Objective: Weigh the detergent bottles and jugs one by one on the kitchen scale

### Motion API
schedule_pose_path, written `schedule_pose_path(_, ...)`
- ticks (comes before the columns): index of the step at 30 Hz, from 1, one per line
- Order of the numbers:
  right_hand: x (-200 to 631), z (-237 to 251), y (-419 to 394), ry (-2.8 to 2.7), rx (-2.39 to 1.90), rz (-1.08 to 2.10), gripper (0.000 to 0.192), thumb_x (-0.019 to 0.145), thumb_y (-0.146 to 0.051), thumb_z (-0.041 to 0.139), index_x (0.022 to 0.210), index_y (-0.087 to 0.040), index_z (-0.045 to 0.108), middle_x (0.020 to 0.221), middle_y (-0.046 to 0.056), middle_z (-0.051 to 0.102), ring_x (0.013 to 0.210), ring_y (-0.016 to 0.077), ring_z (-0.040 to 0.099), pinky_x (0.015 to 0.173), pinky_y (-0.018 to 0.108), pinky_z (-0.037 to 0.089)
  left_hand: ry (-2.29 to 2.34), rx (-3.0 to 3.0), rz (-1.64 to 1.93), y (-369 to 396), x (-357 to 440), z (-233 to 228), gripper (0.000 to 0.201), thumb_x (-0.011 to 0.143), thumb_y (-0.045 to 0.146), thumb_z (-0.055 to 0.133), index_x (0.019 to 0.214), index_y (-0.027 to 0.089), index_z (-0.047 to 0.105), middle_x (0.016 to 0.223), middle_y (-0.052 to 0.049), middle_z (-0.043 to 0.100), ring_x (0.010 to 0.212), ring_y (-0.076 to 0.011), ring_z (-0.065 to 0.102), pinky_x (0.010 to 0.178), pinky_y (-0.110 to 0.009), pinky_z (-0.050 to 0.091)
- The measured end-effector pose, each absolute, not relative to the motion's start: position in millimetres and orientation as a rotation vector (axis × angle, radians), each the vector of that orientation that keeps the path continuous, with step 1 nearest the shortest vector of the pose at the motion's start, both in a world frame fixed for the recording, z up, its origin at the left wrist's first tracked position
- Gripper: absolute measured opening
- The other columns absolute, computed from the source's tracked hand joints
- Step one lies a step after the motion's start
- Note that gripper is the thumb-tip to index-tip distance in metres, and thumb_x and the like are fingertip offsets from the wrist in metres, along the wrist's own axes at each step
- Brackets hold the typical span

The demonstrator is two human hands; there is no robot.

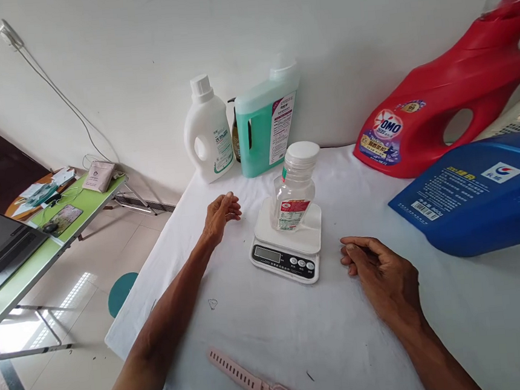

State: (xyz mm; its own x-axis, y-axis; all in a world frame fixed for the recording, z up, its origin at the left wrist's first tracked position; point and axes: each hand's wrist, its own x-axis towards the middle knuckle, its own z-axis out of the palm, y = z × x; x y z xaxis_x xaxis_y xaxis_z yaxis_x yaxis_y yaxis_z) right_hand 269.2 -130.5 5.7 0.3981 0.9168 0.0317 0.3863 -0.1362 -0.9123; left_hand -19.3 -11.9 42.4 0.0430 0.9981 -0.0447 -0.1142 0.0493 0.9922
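Note:
A clear plastic jar (294, 195) with a white lid and a red and white label stands on a white kitchen scale (286, 241) with a dark display and buttons. My left hand (222, 215) rests on the white cloth left of the scale, holding nothing, its fingers loosely bent. To the right of the scale lies my right hand (383, 272), also holding nothing; its index finger reaches toward the scale and the other fingers curl under. Neither hand touches the jar or scale. A pink-strapped smartwatch (253, 380) lies at the near edge of the view.
Behind the scale stand a white bottle (209, 132), a green bottle (263, 128) and a dark pump bottle (235, 133). A red OMO jug (451, 93) and a blue container (473, 194) occupy the right. Leftward, a green table (82, 198) holds a laptop (5, 250).

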Motion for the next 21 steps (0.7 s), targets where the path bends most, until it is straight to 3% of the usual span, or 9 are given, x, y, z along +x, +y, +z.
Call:
schedule_pose_path(5, 266.6, 9.5, -130.8, -1.126, -1.728, 0.708, 0.037, 0.084, -0.054, 0.06, 0.096, -0.023, 0.076, 0.076, 0.005, 0.073, 0.059, 0.0203, 0.064, 0.064, 0.037, 0.057, 0.998, 1.478, 1.128, -11.7, -6.6, 97.3, 0.065, 0.083, 0.072, 0.071, 0.121, 0.02, 0.064, 0.121, -0.013, 0.069, 0.105, -0.0221, 0.07, 0.088, -0.035, 0.057)
schedule_pose_path(8, 265.5, 12.5, -131.0, -1.106, -1.756, 0.733, 0.038, 0.083, -0.055, 0.059, 0.096, -0.023, 0.075, 0.076, 0.005, 0.073, 0.061, 0.0206, 0.064, 0.066, 0.038, 0.056, 0.976, 1.747, 1.052, -16.1, 11.8, 121.6, 0.082, 0.072, 0.065, 0.085, 0.136, 0.023, 0.058, 0.142, -0.017, 0.063, 0.131, -0.0319, 0.062, 0.103, -0.044, 0.054)
schedule_pose_path(11, 265.4, 15.1, -130.9, -1.089, -1.785, 0.759, 0.041, 0.08, -0.058, 0.058, 0.096, -0.024, 0.075, 0.076, 0.005, 0.073, 0.062, 0.021, 0.064, 0.066, 0.038, 0.056, 0.954, 1.909, 0.99, -20.5, 32.0, 124.9, 0.099, 0.062, 0.055, 0.096, 0.145, 0.023, 0.051, 0.152, -0.018, 0.057, 0.142, -0.0367, 0.054, 0.11, -0.05, 0.049)
schedule_pose_path(13, 265.8, 16.3, -130.5, -1.084, -1.798, 0.772, 0.043, 0.079, -0.06, 0.058, 0.096, -0.024, 0.075, 0.076, 0.005, 0.073, 0.062, 0.0216, 0.064, 0.066, 0.038, 0.056, 0.957, 1.955, 0.942, -21.5, 42.7, 118.2, 0.098, 0.062, 0.05, 0.097, 0.143, 0.021, 0.051, 0.147, -0.017, 0.06, 0.138, -0.0357, 0.057, 0.108, -0.049, 0.051)
schedule_pose_path(16, 266.9, 16.5, -129.5, -1.084, -1.807, 0.788, 0.046, 0.078, -0.062, 0.057, 0.097, -0.024, 0.075, 0.077, 0.006, 0.073, 0.063, 0.0222, 0.065, 0.066, 0.038, 0.056, 1.067, 1.956, 0.913, -20.4, 52.5, 104.3, 0.076, 0.066, 0.05, 0.095, 0.126, 0.02, 0.059, 0.125, -0.012, 0.071, 0.115, -0.0307, 0.068, 0.094, -0.043, 0.055)
schedule_pose_path(21, 270.5, 13.1, -128.3, -1.093, -1.81, 0.787, 0.05, 0.078, -0.065, 0.057, 0.098, -0.024, 0.075, 0.078, 0.006, 0.074, 0.064, 0.0233, 0.066, 0.065, 0.039, 0.057, 1.146, 1.893, 1.026, -18.0, 56.1, 95.2, 0.062, 0.061, 0.047, 0.097, 0.105, 0.018, 0.064, 0.098, -0.005, 0.073, 0.089, -0.0222, 0.066, 0.08, -0.034, 0.052)
